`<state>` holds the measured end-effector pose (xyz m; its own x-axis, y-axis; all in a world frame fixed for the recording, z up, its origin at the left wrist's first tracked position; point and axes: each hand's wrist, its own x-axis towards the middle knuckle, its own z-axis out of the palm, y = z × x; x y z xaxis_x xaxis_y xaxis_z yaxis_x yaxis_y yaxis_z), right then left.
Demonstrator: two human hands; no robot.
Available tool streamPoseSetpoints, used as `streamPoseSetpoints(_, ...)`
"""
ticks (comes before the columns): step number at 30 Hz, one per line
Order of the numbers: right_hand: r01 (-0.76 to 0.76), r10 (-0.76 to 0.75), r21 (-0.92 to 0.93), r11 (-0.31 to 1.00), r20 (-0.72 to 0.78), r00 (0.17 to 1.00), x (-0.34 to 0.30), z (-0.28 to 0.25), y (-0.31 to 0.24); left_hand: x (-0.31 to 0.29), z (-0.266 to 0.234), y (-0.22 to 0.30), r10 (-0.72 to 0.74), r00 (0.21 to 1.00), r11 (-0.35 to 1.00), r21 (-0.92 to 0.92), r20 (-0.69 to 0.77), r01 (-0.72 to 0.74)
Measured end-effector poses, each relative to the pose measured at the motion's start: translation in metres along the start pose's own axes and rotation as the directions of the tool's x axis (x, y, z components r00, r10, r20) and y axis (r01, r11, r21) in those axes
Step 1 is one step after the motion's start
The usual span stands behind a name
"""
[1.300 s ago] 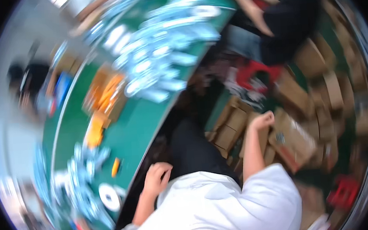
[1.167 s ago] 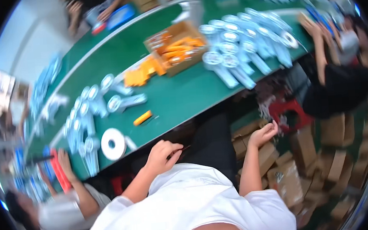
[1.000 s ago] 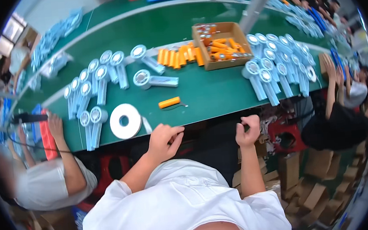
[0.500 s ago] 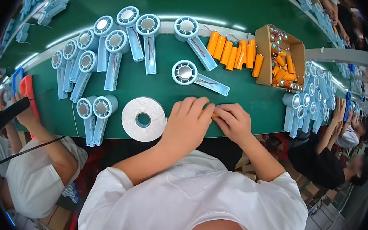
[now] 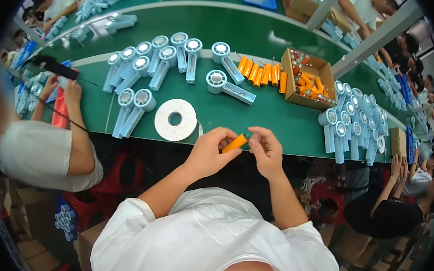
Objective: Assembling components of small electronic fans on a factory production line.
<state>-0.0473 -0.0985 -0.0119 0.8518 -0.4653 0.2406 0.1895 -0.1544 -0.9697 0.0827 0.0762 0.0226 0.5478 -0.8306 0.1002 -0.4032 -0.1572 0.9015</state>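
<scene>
Fingers (image 5: 223, 133) of the left hand (image 5: 208, 150) are gripping an orange cylinder (image 5: 234, 144), which is slanting up toward the right between both hands, near the front edge of the green surface (image 5: 261, 119). Those of the right hand (image 5: 268, 154) are curling beside the cylinder's dark upper end, thumb and forefinger close together; I cannot tell whether they are touching it or pinching anything.

Just beyond the left hand, a white tape roll (image 5: 162, 123) is lying flat, its loose strip (image 5: 200, 130) pointing toward that hand. Farther back, a pale-blue round-headed piece (image 5: 238, 93) is lying with its handle slanting rightward, and a similar one (image 5: 232, 70) is lying behind it. More blue pieces (image 5: 167, 58) are spreading to the left, with a pair (image 5: 136, 116) resting left of the roll.

Toward the right, a row of cylinders (image 5: 259, 76) is running up to a cardboard box (image 5: 310, 102), which is holding more of them. Past the box, a blue cluster (image 5: 350, 108) is crowding the surface.

At the left, a co-worker in a light shirt (image 5: 50, 153) is reaching to a red object (image 5: 59, 108); at the right, a co-worker in a black top (image 5: 386, 214) is sitting.
</scene>
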Motion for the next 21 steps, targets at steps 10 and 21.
streamPoseSetpoints(10, -0.063, 0.028, 0.087, 0.994, 0.355, 0.934, -0.042, 0.034, -0.071, -0.079, -0.010, 0.002, 0.080, 0.978, 0.830, -0.530, -0.194, -0.174)
streamPoseSetpoints(21, 0.202, -0.104, -0.353, 0.913, 0.279, 0.955, -0.035, 0.057, -0.037, -0.076, -0.045, -0.020, -0.082, 0.996, 0.779, -0.620, 0.045, 0.092)
